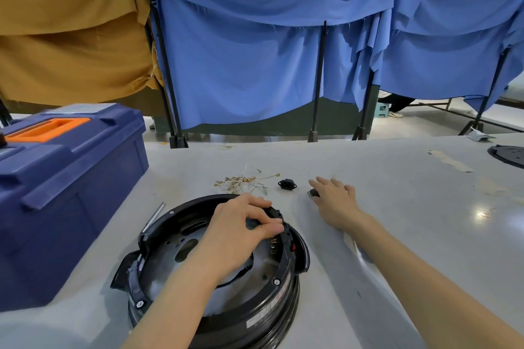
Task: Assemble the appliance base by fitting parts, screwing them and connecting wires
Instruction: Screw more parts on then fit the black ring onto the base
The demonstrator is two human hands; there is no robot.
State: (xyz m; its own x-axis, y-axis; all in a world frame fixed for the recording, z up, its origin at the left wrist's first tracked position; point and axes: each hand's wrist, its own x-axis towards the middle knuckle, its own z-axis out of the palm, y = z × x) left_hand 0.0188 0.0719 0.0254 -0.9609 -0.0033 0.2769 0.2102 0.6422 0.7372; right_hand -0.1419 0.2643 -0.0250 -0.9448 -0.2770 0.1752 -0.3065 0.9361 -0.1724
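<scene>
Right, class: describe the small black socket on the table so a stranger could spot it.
Find the round black appliance base on the grey table. Beyond its far rim lie pale wires on the left and the right hand on the right. The socket sits between them, a small black block with side ears, touched by nothing.

Left hand [241, 224] grips appliance base [255, 306]; right hand [336, 201] touches small plug [312, 193].

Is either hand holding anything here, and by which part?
The left hand pinches the appliance base at its far rim. The right hand rests flat over a small black part, without a grip on it.
</scene>
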